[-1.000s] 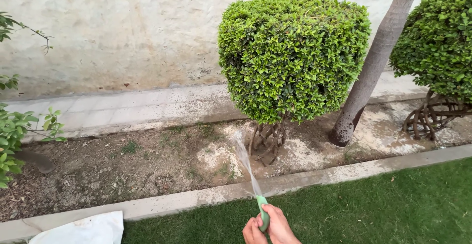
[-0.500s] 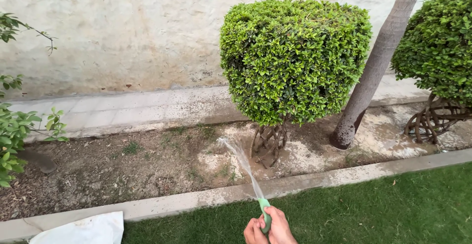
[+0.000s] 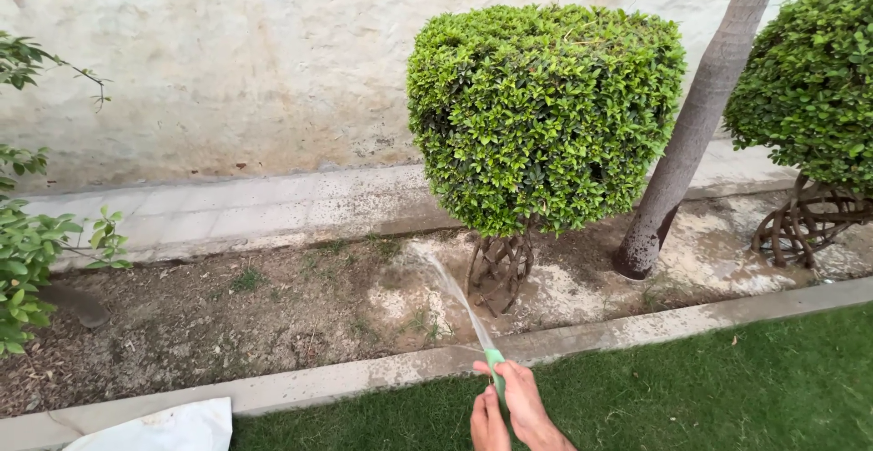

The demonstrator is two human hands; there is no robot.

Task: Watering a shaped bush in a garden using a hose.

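Green hose nozzle (image 3: 495, 367) pinched between 2 hands: right hand (image 3: 529, 403) wraps it, left hand (image 3: 488, 420) just below-left. Long axis runs up-left; tip points toward soil bed (image 3: 273, 324) w/ water jet (image 3: 455, 295).

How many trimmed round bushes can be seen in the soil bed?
2. One bush stands in the middle of the bed, behind the water jet; the other bush is at the right edge, partly cut off. More may lie outside the view.
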